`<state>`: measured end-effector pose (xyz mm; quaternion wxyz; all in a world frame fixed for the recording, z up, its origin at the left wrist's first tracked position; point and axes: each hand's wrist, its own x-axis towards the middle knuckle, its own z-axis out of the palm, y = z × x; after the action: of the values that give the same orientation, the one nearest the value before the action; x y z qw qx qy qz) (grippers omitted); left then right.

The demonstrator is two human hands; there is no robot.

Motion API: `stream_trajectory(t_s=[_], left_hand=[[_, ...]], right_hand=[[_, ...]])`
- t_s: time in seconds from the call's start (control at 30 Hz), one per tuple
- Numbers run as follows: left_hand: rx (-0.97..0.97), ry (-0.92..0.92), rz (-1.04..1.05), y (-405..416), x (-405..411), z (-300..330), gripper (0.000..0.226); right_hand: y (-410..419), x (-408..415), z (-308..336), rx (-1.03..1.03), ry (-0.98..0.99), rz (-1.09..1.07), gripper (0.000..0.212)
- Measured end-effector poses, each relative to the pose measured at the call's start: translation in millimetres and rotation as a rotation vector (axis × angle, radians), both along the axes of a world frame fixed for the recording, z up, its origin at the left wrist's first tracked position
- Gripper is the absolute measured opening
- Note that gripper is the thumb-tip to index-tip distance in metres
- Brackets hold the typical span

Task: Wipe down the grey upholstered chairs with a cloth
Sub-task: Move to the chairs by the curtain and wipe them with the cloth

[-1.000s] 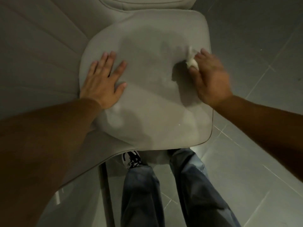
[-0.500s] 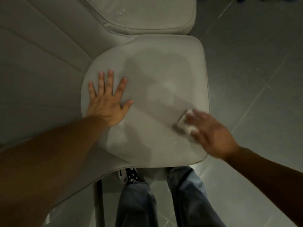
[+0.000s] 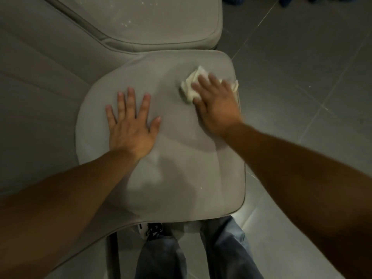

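A grey upholstered chair seat [image 3: 181, 178] fills the middle of the view, its backrest [image 3: 40, 87] running along the left. My left hand [image 3: 132, 125] lies flat on the seat's left part, fingers spread. My right hand [image 3: 217, 105] presses a crumpled white cloth [image 3: 190, 85] onto the far right part of the seat with straight fingers; the cloth sticks out on both sides of the fingers. A darker damp patch shows on the seat between the hands.
A second grey chair seat [image 3: 151, 21] stands directly behind this one. Grey floor tiles [image 3: 302, 87] lie to the right. My legs in blue jeans [image 3: 227, 252] and a sneaker [image 3: 153, 230] stand under the seat's near edge, beside a chair leg [image 3: 112, 256].
My right hand swept the cloth from the seat's far right down to its near right edge, then back up to the far right. The left hand stayed flat on the seat.
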<state>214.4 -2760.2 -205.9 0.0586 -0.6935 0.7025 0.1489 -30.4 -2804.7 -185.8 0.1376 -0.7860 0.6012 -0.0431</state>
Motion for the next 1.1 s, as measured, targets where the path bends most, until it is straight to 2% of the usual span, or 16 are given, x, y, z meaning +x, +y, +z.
stream_trajectory(t_s=[0.1, 0.23, 0.33, 0.43, 0.53, 0.63, 0.7, 0.77, 0.9, 1.1], left_hand=[[-0.001, -0.014, 0.011, 3, 2, -5, 0.074], [-0.038, -0.036, 0.000, -2, 7, -2, 0.071], [-0.040, -0.036, -0.010, -7, 11, -1, 0.070], [-0.051, -0.019, 0.013, -8, 10, -5, 0.069], [-0.079, -0.030, 0.006, -7, 11, -9, 0.069], [-0.062, -0.043, 0.001, -6, 11, -12, 0.069], [-0.035, -0.046, 0.000, -7, 11, -11, 0.069], [0.011, -0.049, -0.001, -9, 12, -7, 0.070], [0.097, -0.043, -0.030, -13, 15, 1, 0.073], [0.256, -0.043, -0.100, -11, 24, 20, 0.080]], right_hand=[[71, -17, 11, 0.076, -0.067, 0.126, 0.043], [130, -28, 43, 0.270, -0.165, 0.166, 0.049], [111, -29, 60, 0.187, -0.343, 0.004, 0.041], [39, -23, 73, 0.030, -0.403, -0.216, 0.031], [-40, -14, 68, -0.057, -0.321, -0.188, 0.037], [-84, -9, 44, 0.097, -0.159, 0.010, 0.042], [-82, -4, 25, 0.164, -0.023, 0.076, 0.044], [-55, 0, 15, 0.130, 0.069, 0.087, 0.048], [41, -7, 10, 0.113, 0.069, 0.193, 0.050], [212, -17, 26, 0.340, 0.135, 0.319, 0.052]])
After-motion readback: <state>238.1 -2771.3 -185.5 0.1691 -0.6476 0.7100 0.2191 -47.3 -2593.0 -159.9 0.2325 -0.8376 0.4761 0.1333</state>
